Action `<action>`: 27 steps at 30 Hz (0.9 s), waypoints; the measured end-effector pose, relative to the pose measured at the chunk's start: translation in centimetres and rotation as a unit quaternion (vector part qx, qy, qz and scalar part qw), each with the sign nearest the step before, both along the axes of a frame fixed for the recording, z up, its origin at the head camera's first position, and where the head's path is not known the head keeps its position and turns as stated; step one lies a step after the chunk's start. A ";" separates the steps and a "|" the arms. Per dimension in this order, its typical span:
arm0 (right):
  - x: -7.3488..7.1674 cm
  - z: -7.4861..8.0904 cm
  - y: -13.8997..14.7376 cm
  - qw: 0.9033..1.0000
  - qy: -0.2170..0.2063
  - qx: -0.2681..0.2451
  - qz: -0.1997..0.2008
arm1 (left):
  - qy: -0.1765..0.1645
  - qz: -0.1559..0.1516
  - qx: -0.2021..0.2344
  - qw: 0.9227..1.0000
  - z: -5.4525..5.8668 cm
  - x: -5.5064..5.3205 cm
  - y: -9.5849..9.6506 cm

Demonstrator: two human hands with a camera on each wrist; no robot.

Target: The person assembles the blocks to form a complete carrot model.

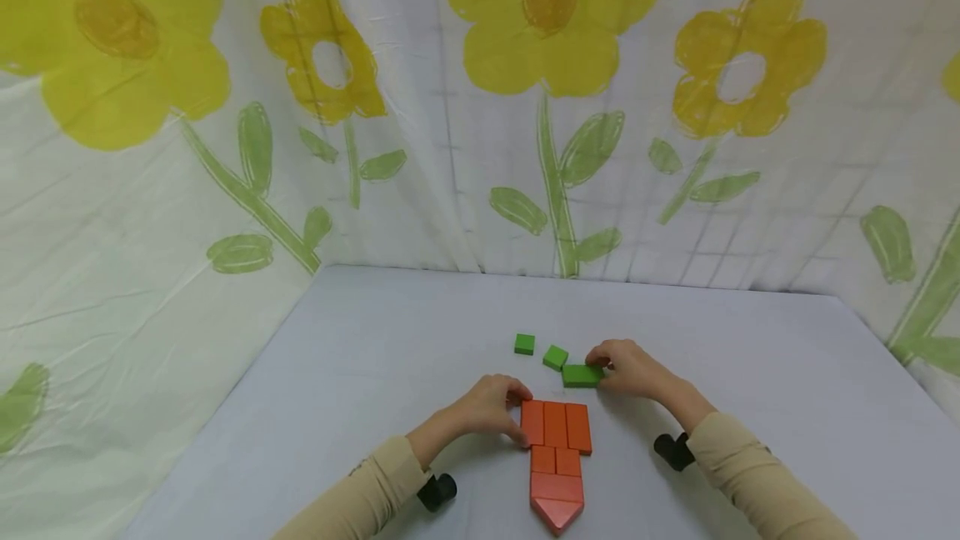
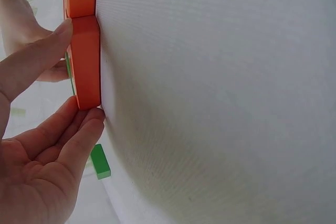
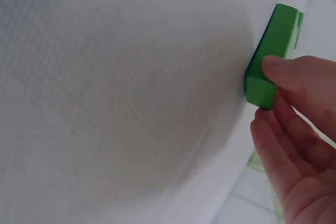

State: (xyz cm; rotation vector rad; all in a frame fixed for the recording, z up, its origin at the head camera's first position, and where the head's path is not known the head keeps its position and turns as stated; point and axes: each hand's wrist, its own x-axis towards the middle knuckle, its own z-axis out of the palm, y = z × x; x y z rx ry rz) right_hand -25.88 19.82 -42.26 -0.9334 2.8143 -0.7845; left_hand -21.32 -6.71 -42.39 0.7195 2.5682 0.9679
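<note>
Orange-red wooden blocks lie flat together on the white table: upright rectangles side by side, including a middle orange block (image 1: pixel 555 424), smaller blocks below, and a red pointed block (image 1: pixel 557 513) nearest me. My left hand (image 1: pixel 489 405) holds the leftmost orange-red block (image 2: pixel 86 64) of the upper row, thumb at its near end and fingers at its far end. Beyond the row, my right hand (image 1: pixel 632 368) pinches the right end of a green rectangular block (image 3: pixel 275 35) between thumb and fingers. That block's left end is close to a small tilted green block (image 1: pixel 555 357).
Another small green block (image 1: pixel 524 344) lies farther back and left. The white table (image 1: pixel 405 315) ends at a hanging cloth (image 1: pixel 420 215) printed with yellow flowers. A black wrist camera (image 1: pixel 437 492) is strapped below the left sleeve, another black camera (image 1: pixel 673 451) at the right.
</note>
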 end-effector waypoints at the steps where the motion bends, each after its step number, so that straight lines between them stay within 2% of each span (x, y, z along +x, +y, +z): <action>1: 0.0 0.0 0.0 1.000 -0.008 -0.008 -0.001 | 0.000 0.000 0.000 1.000 0.0 0.0 0.0; 7: 0.1 -0.4 -0.2 0.998 -0.043 -0.054 0.016 | -0.003 -0.001 0.000 1.000 -0.1 0.0 0.0; 12: 0.3 -0.7 -0.6 0.995 -0.056 -0.070 0.033 | -0.004 -0.001 0.004 1.000 -0.1 -0.1 0.0; 22: 0.3 -0.1 -1.9 0.996 -0.051 -0.054 0.049 | -0.002 -0.004 0.002 1.000 0.0 0.0 0.0; 27: 0.2 0.1 -2.4 0.995 -0.065 -0.050 0.061 | -0.001 -0.004 -0.001 1.000 0.1 0.0 0.0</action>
